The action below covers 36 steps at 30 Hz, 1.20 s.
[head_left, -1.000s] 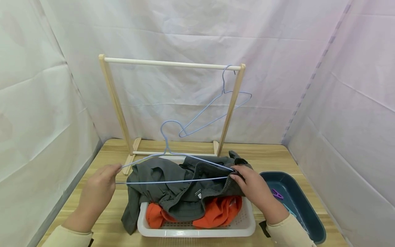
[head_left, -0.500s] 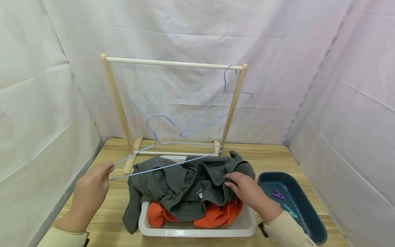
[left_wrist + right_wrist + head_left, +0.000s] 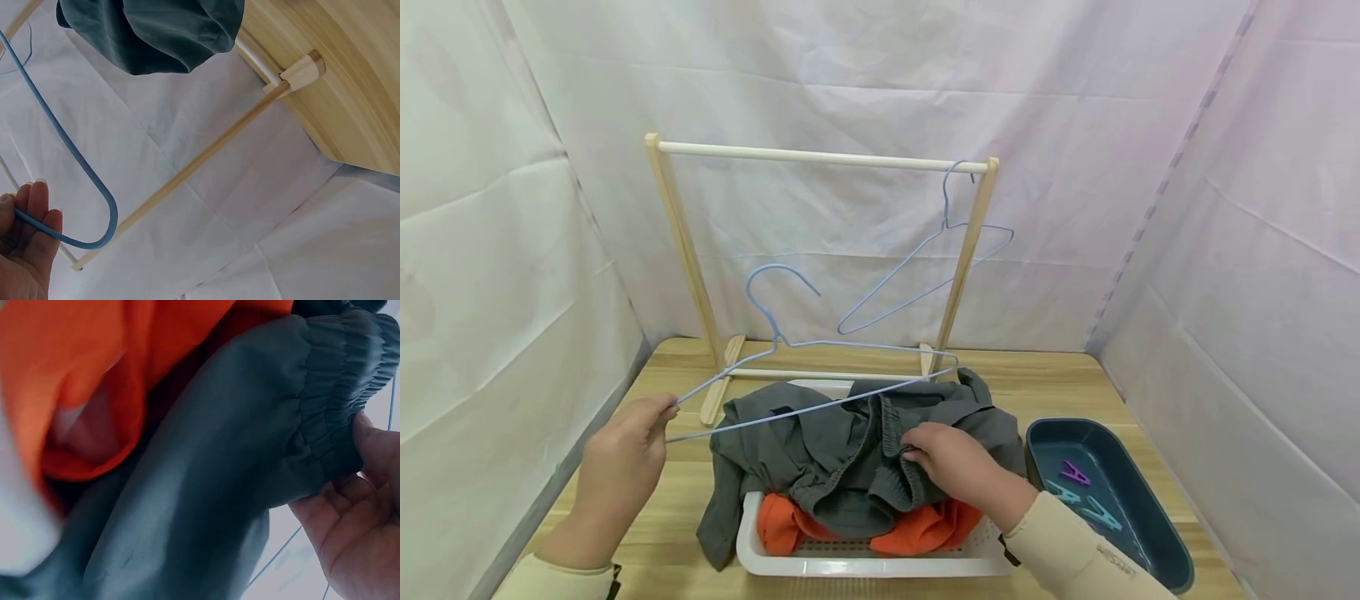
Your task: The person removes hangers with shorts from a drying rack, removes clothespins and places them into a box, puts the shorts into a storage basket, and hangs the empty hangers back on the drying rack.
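Observation:
My left hand (image 3: 625,458) grips one end of a light blue wire hanger (image 3: 773,323). The hanger slants over a dark grey garment (image 3: 827,446), its hook pointing up and its far corner above the cloth. In the left wrist view, thumb and fingers close round the hanger's bent corner (image 3: 109,215). My right hand (image 3: 958,467) pinches the garment's gathered elastic band (image 3: 334,387) between thumb and fingers. The garment lies bunched over a white basket (image 3: 872,567), one part draping past its left side. Under it shows orange cloth (image 3: 781,523).
Behind the basket stands a wooden rack (image 3: 673,225) with a white top rail (image 3: 820,156). A second blue hanger (image 3: 891,273) hangs at the rail's right end. On the right, a dark blue tray (image 3: 1150,500) holds a purple clip (image 3: 1075,473) and light blue clips (image 3: 1102,514).
The hanger's right end has come away from the right hand and risen off the garment, its hook swinging left. The right hand has moved left along the garment, drawing its band with it.

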Each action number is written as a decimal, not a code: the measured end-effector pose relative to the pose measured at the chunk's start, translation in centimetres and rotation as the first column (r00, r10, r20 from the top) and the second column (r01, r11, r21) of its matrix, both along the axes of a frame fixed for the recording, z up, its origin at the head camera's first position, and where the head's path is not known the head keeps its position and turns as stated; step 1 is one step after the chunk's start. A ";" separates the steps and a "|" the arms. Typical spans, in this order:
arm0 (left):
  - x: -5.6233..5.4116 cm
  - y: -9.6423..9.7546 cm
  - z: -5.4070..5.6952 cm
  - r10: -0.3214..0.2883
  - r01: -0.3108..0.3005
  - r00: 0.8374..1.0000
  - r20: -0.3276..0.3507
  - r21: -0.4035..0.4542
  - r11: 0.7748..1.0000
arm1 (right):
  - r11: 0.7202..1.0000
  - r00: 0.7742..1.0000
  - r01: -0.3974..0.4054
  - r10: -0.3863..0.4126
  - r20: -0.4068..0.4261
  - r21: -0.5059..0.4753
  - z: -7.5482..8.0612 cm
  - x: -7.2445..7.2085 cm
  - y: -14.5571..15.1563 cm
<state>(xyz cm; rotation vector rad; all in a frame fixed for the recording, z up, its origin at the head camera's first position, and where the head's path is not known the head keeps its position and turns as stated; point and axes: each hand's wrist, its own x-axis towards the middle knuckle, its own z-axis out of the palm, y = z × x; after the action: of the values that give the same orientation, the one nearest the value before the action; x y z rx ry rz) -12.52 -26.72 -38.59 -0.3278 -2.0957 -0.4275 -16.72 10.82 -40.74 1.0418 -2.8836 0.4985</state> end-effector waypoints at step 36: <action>0.0 0.8 1.1 -0.003 0.004 0.999 -0.049 0.024 1.000 | 0.972 0.990 -0.140 0.138 0.022 0.189 -2.9 -0.1 -6.4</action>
<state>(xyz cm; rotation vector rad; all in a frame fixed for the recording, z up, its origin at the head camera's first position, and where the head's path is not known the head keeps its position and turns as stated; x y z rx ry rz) -12.51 -25.91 -37.52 -0.3246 -2.0408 -0.4423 -16.86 4.39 -43.63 1.2778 -2.9250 0.2356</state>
